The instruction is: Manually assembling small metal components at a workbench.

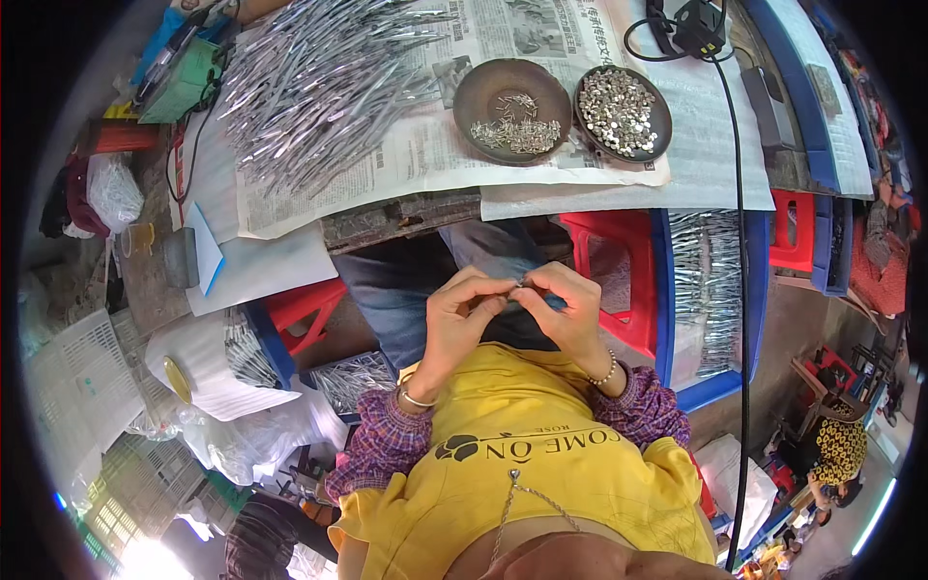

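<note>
My left hand [454, 317] and my right hand [570, 314] meet above my lap, just off the table's near edge. Both are closed in a fingertip pinch, thumbs against forefingers. Something tiny may sit between the fingertips; it is too small and covered to name. Beyond them on the table, a round dark dish [480, 92] carries small silver pin-like pieces. Beside it, another dark dish [663, 124] is filled with small shiny round metal bits. A broad heap of slim silver metal strips [319, 82] lies on newspaper [411, 155] at the left.
Blue trays [663, 290] of metal strips stand at right and lower left, by red stools [633, 261]. A black cable [739, 319] hangs down on the right from a black plug [698, 29]. A green box [181, 82] stands far left. Another person [833, 449] is at the far right.
</note>
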